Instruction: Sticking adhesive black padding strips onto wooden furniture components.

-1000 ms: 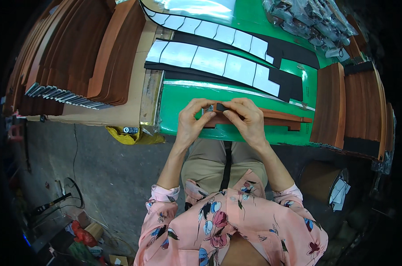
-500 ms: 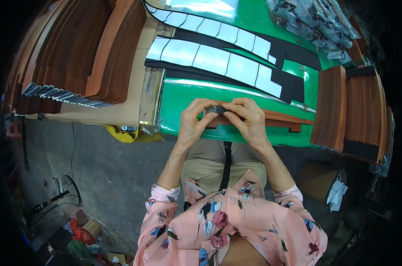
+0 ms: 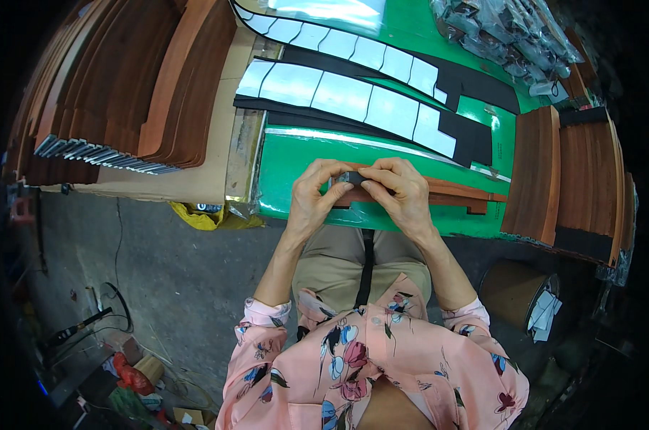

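Observation:
Both hands meet over the front of the green tabletop, fingertips pinched close together. Between them is a small dark grey, block-like piece [image 3: 351, 178]; its exact kind is not clear. My left hand [image 3: 312, 195] grips it from one side with thumb and forefinger. On the other side, my right hand [image 3: 402, 192] has its thumb and fingertips on the same piece. Beneath the hands lies a long reddish-brown wooden slat [image 3: 453, 190] with a notched part near its right end. The hands cover its left portion.
Beyond the hands lie black foam strips with white backing squares [image 3: 339, 91]. Curved brown boards [image 3: 117, 86] are stacked at left, more brown boards [image 3: 531, 172] at right. Plastic-wrapped parts [image 3: 507, 36] are heaped far right. A brown bin [image 3: 507, 287] stands on the floor.

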`<state>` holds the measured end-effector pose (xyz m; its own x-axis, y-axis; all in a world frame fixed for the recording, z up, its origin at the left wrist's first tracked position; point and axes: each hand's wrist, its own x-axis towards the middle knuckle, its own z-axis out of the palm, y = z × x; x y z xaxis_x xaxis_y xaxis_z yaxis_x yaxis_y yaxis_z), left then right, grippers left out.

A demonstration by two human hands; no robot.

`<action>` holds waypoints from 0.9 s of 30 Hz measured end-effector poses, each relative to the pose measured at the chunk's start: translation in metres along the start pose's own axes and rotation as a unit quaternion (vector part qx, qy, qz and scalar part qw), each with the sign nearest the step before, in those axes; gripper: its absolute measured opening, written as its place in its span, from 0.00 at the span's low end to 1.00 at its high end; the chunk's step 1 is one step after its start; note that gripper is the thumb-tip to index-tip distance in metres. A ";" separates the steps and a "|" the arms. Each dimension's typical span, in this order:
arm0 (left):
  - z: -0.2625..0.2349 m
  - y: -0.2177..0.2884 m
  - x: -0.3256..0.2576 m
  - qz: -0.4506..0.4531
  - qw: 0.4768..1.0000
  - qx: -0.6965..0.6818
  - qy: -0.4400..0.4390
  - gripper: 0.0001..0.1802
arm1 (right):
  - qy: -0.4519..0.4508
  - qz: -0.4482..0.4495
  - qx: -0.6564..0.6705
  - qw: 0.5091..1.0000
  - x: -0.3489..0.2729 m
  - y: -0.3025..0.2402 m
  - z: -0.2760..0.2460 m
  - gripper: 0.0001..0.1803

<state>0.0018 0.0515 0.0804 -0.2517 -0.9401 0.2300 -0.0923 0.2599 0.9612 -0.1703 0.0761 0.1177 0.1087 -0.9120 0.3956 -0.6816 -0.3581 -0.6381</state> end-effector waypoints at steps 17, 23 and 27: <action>0.009 0.003 -0.003 0.108 0.990 0.090 0.030 0.14 | 0.111 -0.088 -0.070 0.987 -0.010 0.000 0.013 0.11; 0.006 -0.004 -0.006 0.155 0.980 0.119 0.030 0.15 | 0.083 -0.049 0.004 0.995 -0.011 0.004 0.012 0.13; 0.004 0.003 -0.002 0.154 0.979 0.132 0.021 0.14 | 0.054 -0.033 0.006 0.998 -0.010 0.004 0.007 0.13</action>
<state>-0.0018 0.0555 0.0825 -0.2669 -0.8148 0.5147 -0.2654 0.5755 0.7735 -0.1684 0.0824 0.1066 0.0747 -0.8596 0.5055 -0.6662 -0.4202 -0.6161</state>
